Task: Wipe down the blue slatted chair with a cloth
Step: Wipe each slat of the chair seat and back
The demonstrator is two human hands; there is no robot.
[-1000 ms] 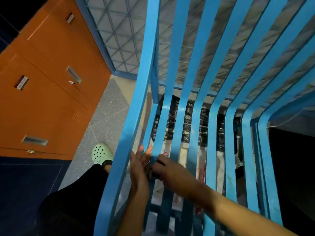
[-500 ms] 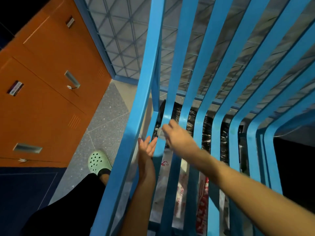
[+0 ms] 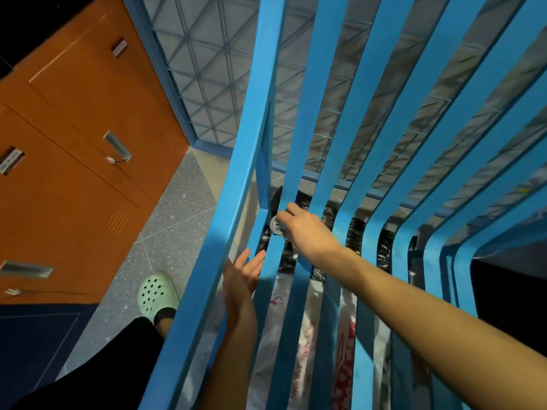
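The cloth is being pinched against a chair slat by the right hand's fingers, the left hand's being held spread below, most slats likely awaiting wiping.

- Chair: a uniform bright blue is shown on all parallel slats.
- Cloth: pale grey.
- Cabinet: orange, fitted with silver-grey handles.
- Floor: grey, speckled with light flecks.
- Clog: pale green, patterned with round holes.
- Trouser leg: black.
- Plastic bag: white, printed in red.
- Wrapping: glossy black.
- Mesh panel: grey, crossed by a triangular grid, framed in blue.
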